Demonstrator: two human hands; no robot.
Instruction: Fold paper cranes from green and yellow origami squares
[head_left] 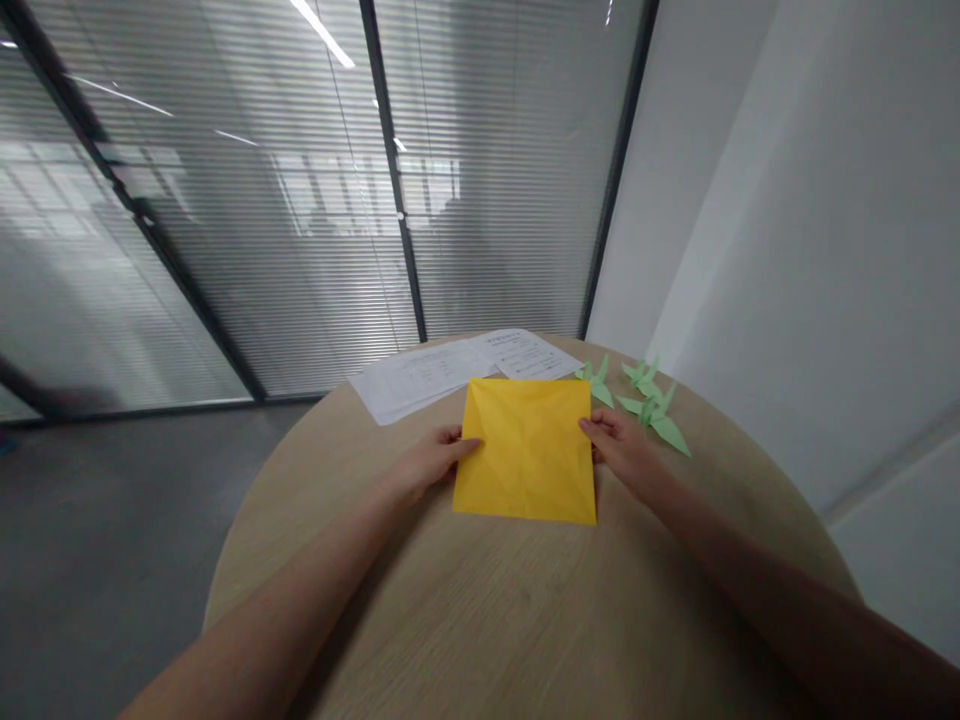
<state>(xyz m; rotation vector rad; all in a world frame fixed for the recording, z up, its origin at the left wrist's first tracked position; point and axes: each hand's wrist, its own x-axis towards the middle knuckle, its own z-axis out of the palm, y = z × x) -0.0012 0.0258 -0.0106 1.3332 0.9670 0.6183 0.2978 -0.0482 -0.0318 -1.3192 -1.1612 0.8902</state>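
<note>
At the middle of a round, pale wood-grained table (480,620), I hold a bright yellow, four-sided piece of paper (529,450) upright enough for its broad face to turn toward me. My left hand (437,460) pinches its left edge, thumb lying on the front and fingers tucked behind; my right hand (619,447) grasps the right edge in the same way, a little higher up. Gripping from opposite sides seems to share the light weight and stop the paper from sagging, and with only the thumbs over the face, nearly all of it is open to my view. Faint creases run across it. Whether the lower edge touches the wood or hangs just above it, I can't quite tell from this angle.

Beyond the paper, white printed sheets (424,380) lie flat and overlapping near the table's far edge, where they leave room for my forearms. Three pale green, pointed figures of folded paper (651,411) sit clustered past my right hand, apart from the sheets' main spread, perhaps set aside there so that no sleeve or wrist crushes their thin points. Neither of my hands touches them.
</note>
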